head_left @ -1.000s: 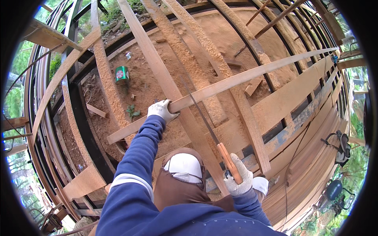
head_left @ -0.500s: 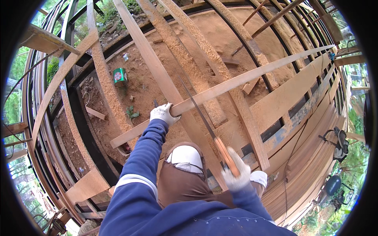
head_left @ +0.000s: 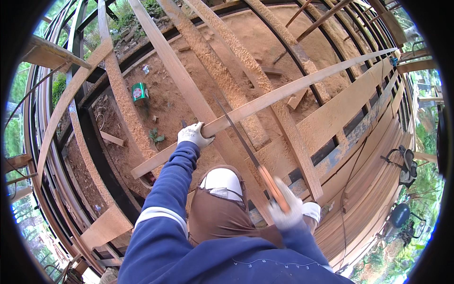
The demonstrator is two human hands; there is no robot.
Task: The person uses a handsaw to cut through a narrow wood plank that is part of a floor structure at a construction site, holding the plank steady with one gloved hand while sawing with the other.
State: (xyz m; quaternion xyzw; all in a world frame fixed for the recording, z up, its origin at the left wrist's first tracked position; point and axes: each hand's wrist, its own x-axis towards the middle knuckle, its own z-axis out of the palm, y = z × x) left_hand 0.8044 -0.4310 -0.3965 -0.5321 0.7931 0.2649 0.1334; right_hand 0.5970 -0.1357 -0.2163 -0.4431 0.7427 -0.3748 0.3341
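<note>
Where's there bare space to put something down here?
Bare dirt lies right of the green can, as far as the slanting plank. Another patch lies beyond the board, between a sawdusty plank and the next plank rightward. It's crowded where the left hand grips the board and the saw in the right hand crosses it.

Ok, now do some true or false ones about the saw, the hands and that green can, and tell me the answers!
1. The right hand holds a saw. True.
2. The saw is blue all over. False: its handle is orange.
3. The left hand grips a long wooden strip. True.
4. The saw is nowhere near that strip. False: its blade crosses the strip in this view.
5. A green can is on the dirt, left of the saw. True.
6. The person's arms are in red. False: the left sleeve is blue with a white band.
</note>
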